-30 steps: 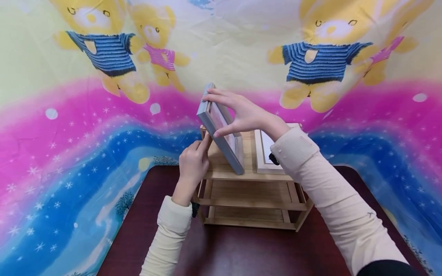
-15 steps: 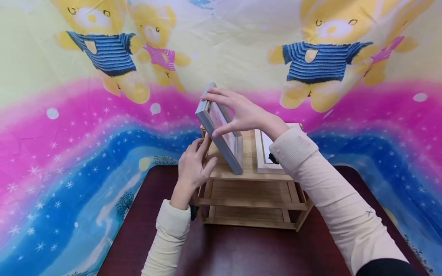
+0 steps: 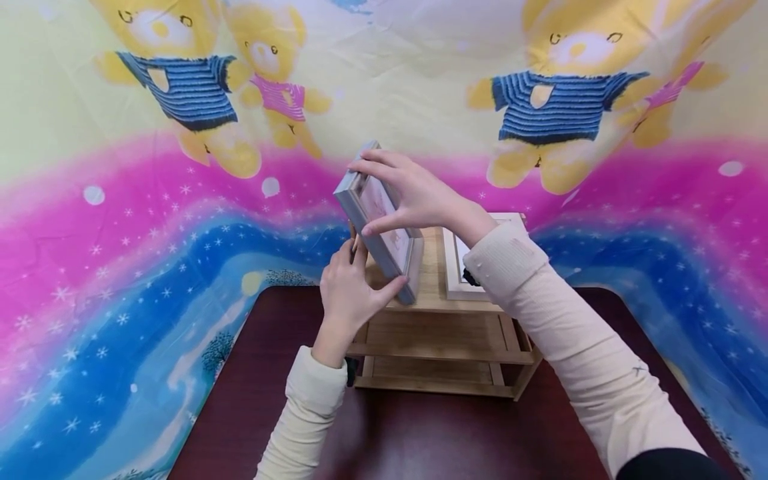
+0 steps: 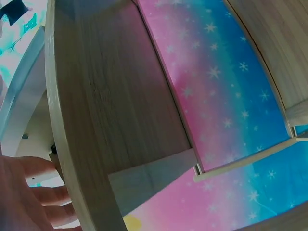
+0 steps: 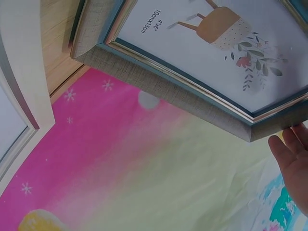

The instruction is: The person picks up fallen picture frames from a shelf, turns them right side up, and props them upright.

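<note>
A grey picture frame (image 3: pixel 387 233) stands tilted on the top board of a wooden rack (image 3: pixel 429 283). My right hand (image 3: pixel 420 193) grips it from above, with fingers over the upper edge and thumb along the near side. At its lower near side is my left hand (image 3: pixel 348 293), thumb on the front and fingers reaching behind, partly hidden. The left wrist view catches those fingers (image 4: pixel 53 195) beyond the rack's edge, near the frame's border (image 4: pixel 21 91). In the right wrist view, the frame's insert (image 5: pixel 183 48) has a printed chair and flowers.
A white picture frame (image 3: pixel 471 293) lies on the rack's right side, partly covered by the right forearm. Below are slatted lower shelves (image 3: pixel 435 333). The rack stands on a dark red table (image 3: pixel 252 400), before a patterned cloth (image 3: pixel 390 87) with printed bears.
My left thumb has swung out and come onto the front of the grey picture frame, while that hand shifted slightly right. The frame has tipped a little left with my right hand still gripping it.
</note>
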`<state>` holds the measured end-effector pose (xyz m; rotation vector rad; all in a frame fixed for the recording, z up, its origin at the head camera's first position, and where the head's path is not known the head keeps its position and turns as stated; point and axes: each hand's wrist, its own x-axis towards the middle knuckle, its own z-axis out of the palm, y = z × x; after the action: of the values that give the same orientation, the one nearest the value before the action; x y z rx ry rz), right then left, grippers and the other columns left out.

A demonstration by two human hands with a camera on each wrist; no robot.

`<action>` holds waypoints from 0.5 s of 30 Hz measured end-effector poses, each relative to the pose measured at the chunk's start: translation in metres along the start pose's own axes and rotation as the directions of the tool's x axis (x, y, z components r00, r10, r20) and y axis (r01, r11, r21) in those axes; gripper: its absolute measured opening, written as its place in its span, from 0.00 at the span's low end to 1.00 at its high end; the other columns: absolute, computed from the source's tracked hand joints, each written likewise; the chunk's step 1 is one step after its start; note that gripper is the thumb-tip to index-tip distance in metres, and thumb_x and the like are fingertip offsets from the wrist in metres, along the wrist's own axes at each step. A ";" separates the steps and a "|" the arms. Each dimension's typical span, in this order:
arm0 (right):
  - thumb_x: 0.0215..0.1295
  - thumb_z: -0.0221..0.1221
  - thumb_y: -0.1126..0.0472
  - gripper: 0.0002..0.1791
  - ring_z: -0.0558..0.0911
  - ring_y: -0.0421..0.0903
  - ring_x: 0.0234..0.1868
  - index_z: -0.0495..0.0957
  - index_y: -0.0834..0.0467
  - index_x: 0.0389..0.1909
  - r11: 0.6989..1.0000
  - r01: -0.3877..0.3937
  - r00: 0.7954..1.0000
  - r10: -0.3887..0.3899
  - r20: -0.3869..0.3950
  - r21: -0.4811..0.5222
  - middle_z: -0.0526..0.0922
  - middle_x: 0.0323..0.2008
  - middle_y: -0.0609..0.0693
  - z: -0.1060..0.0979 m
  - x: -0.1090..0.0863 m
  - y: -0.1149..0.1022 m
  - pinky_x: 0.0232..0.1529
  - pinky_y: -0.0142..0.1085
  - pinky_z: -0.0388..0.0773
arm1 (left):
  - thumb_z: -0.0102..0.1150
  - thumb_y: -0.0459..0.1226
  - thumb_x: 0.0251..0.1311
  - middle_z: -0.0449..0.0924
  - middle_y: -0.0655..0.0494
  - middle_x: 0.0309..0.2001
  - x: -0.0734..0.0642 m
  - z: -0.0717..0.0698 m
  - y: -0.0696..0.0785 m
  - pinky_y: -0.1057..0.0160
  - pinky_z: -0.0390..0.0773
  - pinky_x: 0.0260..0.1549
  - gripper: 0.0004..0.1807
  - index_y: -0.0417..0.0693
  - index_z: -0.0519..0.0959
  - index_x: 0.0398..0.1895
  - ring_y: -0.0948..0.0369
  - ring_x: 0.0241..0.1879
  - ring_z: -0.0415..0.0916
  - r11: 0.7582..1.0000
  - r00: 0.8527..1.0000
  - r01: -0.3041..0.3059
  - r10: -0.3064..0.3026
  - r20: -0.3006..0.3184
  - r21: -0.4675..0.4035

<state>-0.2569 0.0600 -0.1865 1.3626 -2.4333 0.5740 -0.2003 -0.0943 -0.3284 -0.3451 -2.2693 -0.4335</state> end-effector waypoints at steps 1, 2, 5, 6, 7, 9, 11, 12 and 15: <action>0.43 0.68 0.43 0.49 0.54 0.50 0.67 0.58 0.53 0.67 1.000 -0.005 1.000 0.005 0.001 0.003 0.56 0.67 0.55 0.000 0.000 0.000 0.63 0.48 0.55 | 0.42 0.71 0.45 0.71 0.42 0.51 0.000 0.001 0.001 0.48 0.75 0.33 0.50 0.45 0.65 0.63 0.46 0.43 0.72 1.000 1.000 0.003 -0.003 -0.005 0.005; 0.44 0.68 0.43 0.50 0.53 0.50 0.67 0.57 0.53 0.68 1.000 -0.013 1.000 0.013 0.002 0.009 0.55 0.67 0.55 -0.001 0.001 -0.001 0.63 0.48 0.54 | 0.46 0.70 0.45 0.72 0.42 0.51 0.000 0.001 0.002 0.48 0.76 0.33 0.49 0.44 0.66 0.62 0.46 0.42 0.73 1.000 1.000 0.007 -0.007 -0.009 0.008; 0.46 0.67 0.43 0.51 0.52 0.48 0.68 0.53 0.52 0.69 0.998 -0.043 0.999 0.043 0.008 0.038 0.55 0.67 0.53 -0.002 0.002 0.000 0.64 0.48 0.52 | 0.53 0.66 0.43 0.72 0.43 0.50 0.000 0.002 0.003 0.49 0.76 0.32 0.46 0.42 0.69 0.59 0.48 0.41 0.73 1.000 1.000 0.013 -0.013 -0.026 0.013; 0.47 0.66 0.44 0.51 0.51 0.47 0.68 0.52 0.52 0.70 0.997 -0.053 0.999 0.052 0.010 0.049 0.54 0.68 0.52 -0.003 0.003 0.001 0.64 0.48 0.51 | 0.54 0.65 0.43 0.73 0.44 0.49 0.000 0.002 0.004 0.50 0.76 0.32 0.45 0.42 0.70 0.58 0.48 0.40 0.73 1.000 1.000 0.012 -0.012 -0.029 0.013; 0.48 0.66 0.45 0.50 0.51 0.47 0.68 0.51 0.52 0.70 0.996 -0.060 0.998 0.060 0.012 0.062 0.54 0.68 0.52 -0.004 0.003 0.002 0.64 0.48 0.51 | 0.54 0.65 0.43 0.73 0.44 0.49 0.000 0.002 0.004 0.50 0.76 0.32 0.45 0.42 0.70 0.57 0.48 0.40 0.73 1.000 1.000 0.011 -0.010 -0.029 0.012; 0.49 0.65 0.45 0.49 0.51 0.47 0.68 0.52 0.52 0.70 0.996 -0.062 0.998 0.061 0.015 0.070 0.54 0.68 0.52 -0.005 0.004 0.005 0.64 0.48 0.51 | 0.53 0.65 0.43 0.73 0.44 0.49 0.001 0.002 0.004 0.50 0.76 0.33 0.45 0.42 0.70 0.57 0.49 0.41 0.73 1.000 1.000 0.010 -0.010 -0.022 0.011; 0.50 0.65 0.46 0.48 0.51 0.48 0.68 0.53 0.53 0.69 0.996 -0.050 0.999 0.049 0.017 0.079 0.54 0.68 0.53 -0.005 0.006 0.007 0.64 0.48 0.52 | 0.53 0.66 0.43 0.73 0.44 0.50 0.001 0.002 0.004 0.51 0.76 0.33 0.45 0.43 0.69 0.58 0.48 0.42 0.73 1.000 1.000 0.009 -0.008 -0.017 0.016; 0.50 0.65 0.47 0.47 0.52 0.48 0.67 0.53 0.54 0.69 0.996 -0.042 0.999 0.041 0.019 0.083 0.54 0.68 0.54 -0.005 0.007 0.008 0.64 0.48 0.52 | 0.52 0.66 0.43 0.73 0.44 0.50 0.001 0.001 0.003 0.51 0.77 0.32 0.45 0.43 0.69 0.59 0.48 0.42 0.73 1.000 1.000 0.008 -0.008 -0.016 0.014; 0.52 0.63 0.47 0.44 0.53 0.48 0.67 0.55 0.54 0.69 0.992 -0.061 0.998 0.058 0.030 0.110 0.53 0.68 0.53 -0.007 0.011 0.014 0.63 0.49 0.54 | 0.52 0.66 0.43 0.74 0.43 0.49 0.001 0.001 0.004 0.51 0.77 0.31 0.46 0.43 0.69 0.59 0.48 0.42 0.73 1.000 1.000 0.006 -0.006 -0.017 0.007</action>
<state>-0.2744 0.0620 -0.1789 1.3515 -2.5049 0.7194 -0.2004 -0.0903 -0.3273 -0.3303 -2.2556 -0.4301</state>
